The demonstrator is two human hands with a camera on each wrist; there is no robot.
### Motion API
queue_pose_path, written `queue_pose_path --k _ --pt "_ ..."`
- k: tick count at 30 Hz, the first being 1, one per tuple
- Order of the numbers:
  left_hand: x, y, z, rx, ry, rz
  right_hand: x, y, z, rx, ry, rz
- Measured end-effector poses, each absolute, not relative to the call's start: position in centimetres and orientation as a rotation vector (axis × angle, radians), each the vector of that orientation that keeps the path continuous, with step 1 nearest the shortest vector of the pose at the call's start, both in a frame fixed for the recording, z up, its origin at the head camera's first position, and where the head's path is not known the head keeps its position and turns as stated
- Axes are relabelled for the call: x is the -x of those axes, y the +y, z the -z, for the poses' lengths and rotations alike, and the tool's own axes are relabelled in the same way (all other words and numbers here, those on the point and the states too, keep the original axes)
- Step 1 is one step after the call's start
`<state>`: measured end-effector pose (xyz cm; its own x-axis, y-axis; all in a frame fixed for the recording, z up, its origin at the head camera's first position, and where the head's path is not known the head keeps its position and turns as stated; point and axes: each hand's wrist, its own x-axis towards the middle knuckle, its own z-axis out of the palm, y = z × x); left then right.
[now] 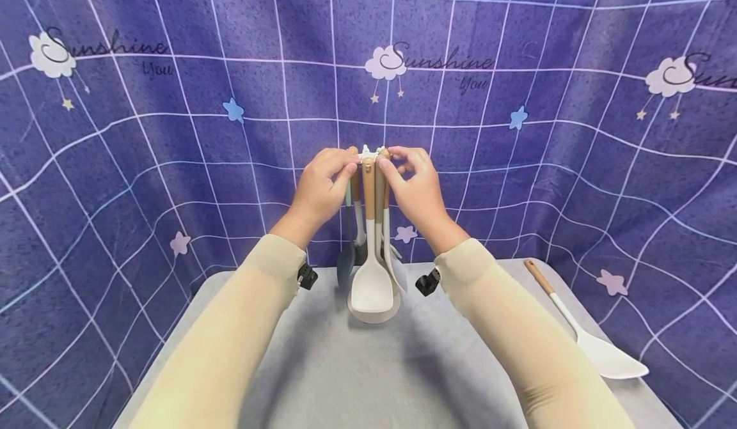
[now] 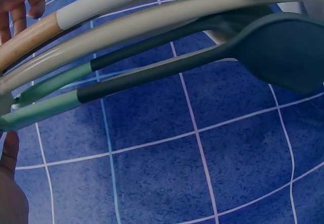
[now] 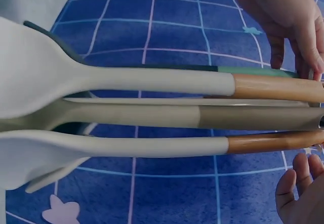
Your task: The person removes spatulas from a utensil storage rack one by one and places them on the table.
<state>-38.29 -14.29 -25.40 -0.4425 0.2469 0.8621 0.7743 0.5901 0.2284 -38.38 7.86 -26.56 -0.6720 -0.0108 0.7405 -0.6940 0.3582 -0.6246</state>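
A utensil rack with a round base [image 1: 373,317] stands near the back of the grey table, its white top [image 1: 368,155] between both hands. Around it hang a white spatula [image 1: 372,288] with a wooden handle, a dark turner with a green handle [image 2: 48,112], a grey-brown handle [image 3: 253,118] and others. My left hand [image 1: 322,186] pinches the left side of the rack's top, thumb and finger by the green handle's end. On the right side, my right hand [image 1: 419,189] has thumb and index finger around the top by a handle end, its other fingers loosely bent. Exact contacts are partly hidden.
A white turner [image 1: 610,357] with a wooden handle lies at the table's right edge. Behind and beside the table [image 1: 345,378] hangs a blue-purple grid-patterned cloth [image 1: 311,90] with clouds and stars. Black wrist cameras sit on both sleeves.
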Motion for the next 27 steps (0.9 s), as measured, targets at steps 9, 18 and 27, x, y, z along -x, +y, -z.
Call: queue_pose_path --k 9,18,27 --pt "38.6 -14.3 25.5 0.850 -1.925 0.813 36.9 8.2 28.5 -0.584 -1.943 -1.583" --pt "38.7 -14.5 25.7 0.865 -1.914 0.873 35.7 7.9 30.0 -0.736 -1.996 -1.581" --pt "38.4 -14.6 25.7 0.849 -1.919 0.889 35.0 7.5 30.9 -0.714 -2.030 -1.445"
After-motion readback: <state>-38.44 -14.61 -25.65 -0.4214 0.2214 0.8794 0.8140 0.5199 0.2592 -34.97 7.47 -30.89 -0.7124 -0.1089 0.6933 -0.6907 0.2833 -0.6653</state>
